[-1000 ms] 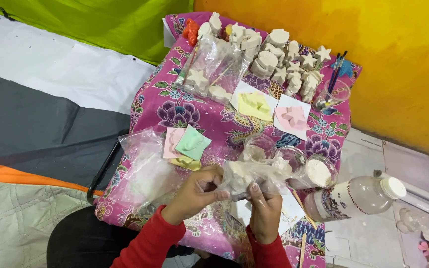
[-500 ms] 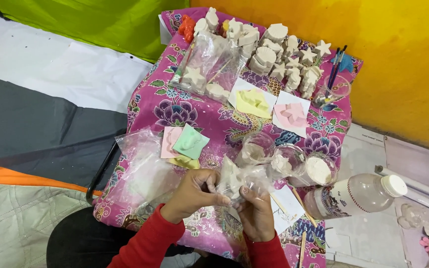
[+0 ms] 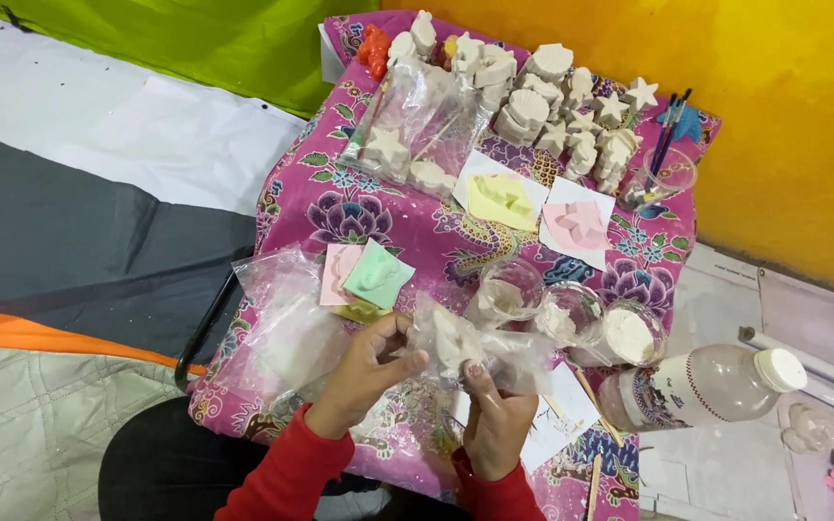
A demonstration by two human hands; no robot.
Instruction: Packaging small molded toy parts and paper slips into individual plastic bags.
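Both my hands hold a small clear plastic bag [image 3: 480,349] with a white plaster figure inside, over the near edge of a table with a pink flowered cloth [image 3: 398,227]. My left hand [image 3: 367,367] pinches the bag's left side between thumb and fingers. My right hand [image 3: 494,422] grips it from below. Just beyond lie green and pink foam moulds [image 3: 367,274] and three clear cups [image 3: 571,314], one holding white powder.
More clear bags [image 3: 287,318] lie at the table's left edge. At the far end stand several white plaster figures [image 3: 542,101], bagged figures [image 3: 412,135], yellow and pink moulds [image 3: 538,207] and a cup of brushes [image 3: 663,169]. A plastic bottle [image 3: 702,386] lies at right.
The bag has been pulled and turned a little between my hands; my right hand has slid lower under it. The view has shifted slightly.
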